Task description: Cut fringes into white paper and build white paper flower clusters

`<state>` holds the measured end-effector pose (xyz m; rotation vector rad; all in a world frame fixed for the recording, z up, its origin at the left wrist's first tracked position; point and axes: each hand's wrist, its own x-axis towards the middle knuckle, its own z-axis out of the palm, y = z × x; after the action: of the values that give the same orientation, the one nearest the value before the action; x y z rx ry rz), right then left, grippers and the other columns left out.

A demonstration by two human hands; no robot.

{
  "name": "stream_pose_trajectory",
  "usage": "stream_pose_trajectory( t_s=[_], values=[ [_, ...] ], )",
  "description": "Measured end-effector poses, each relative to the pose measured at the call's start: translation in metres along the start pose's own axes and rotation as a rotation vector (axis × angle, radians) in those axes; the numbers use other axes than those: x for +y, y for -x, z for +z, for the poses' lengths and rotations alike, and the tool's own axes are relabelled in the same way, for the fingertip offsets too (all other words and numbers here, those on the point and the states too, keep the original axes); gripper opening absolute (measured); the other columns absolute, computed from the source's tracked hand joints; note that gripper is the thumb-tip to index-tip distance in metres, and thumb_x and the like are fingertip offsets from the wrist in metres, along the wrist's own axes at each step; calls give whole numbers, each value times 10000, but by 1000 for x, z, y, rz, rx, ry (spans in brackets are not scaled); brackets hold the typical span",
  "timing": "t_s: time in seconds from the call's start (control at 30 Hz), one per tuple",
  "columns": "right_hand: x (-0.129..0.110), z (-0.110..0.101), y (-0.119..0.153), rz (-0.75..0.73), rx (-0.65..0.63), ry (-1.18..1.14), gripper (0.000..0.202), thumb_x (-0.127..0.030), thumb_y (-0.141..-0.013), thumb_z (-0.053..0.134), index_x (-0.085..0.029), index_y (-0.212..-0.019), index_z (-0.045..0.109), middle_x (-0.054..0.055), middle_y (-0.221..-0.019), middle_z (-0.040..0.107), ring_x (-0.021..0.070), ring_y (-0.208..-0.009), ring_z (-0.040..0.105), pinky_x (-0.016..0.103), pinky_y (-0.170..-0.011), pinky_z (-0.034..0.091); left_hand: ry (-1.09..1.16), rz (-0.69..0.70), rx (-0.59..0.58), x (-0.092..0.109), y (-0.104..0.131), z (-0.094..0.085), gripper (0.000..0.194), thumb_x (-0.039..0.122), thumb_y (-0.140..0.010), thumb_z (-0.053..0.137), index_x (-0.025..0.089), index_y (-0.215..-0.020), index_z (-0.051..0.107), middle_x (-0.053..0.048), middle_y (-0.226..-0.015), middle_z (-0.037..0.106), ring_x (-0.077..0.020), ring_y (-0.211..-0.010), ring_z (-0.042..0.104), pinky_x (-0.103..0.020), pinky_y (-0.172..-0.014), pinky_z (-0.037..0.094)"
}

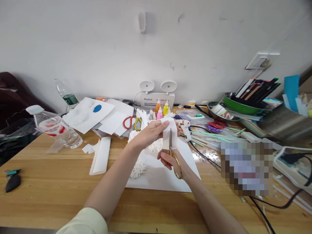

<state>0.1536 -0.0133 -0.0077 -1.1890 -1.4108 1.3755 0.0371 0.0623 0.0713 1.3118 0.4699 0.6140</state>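
Note:
My left hand (pixel 152 130) pinches the upper part of a white paper strip (pixel 172 125), thumb on the near face. In my right hand (pixel 172 159) is a pair of gold-handled scissors (pixel 178 167), fingers wrapped in the loops. The blades point away from me and lie over the middle of the strip; I cannot tell whether they are cutting through it. Beneath both hands a white sheet (pixel 161 180) lies on the wooden table, with a mound of small white pieces (pixel 138 169) on its left part.
Left are a folded white paper (pixel 101 156), a large water bottle (pixel 57 128) and loose sheets (pixel 85 113). Behind the hands stand small paint bottles (pixel 166 109), red-handled scissors (pixel 127 122) and a glue gun (pixel 185 130). Right are cables, thin sticks (pixel 206 139) and a green bowl of pens (pixel 240 107).

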Motion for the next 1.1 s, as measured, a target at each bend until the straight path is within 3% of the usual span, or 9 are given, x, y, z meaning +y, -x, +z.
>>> stream_pose_trajectory(
  t_s=[0.4,1.1],
  values=[
    [4,1,0,-56,57,56,378,-481,-810,427,-152,-652,527,-43,-470,388,76,-412,329,232,-415,228,217,-14,19,-6,-5,2,289,275,-869,442,124,-1071,583,-130,-929,685,-206,-875,642,-340,-800,473],
    [8,4,0,50,164,68,497,-583,-797,390,-140,-629,540,-37,-422,398,61,-355,325,197,-351,214,275,48,37,-7,-7,1,335,263,-854,469,139,-1161,527,-150,-1104,625,-240,-966,612,-389,-856,448]
  ],
)
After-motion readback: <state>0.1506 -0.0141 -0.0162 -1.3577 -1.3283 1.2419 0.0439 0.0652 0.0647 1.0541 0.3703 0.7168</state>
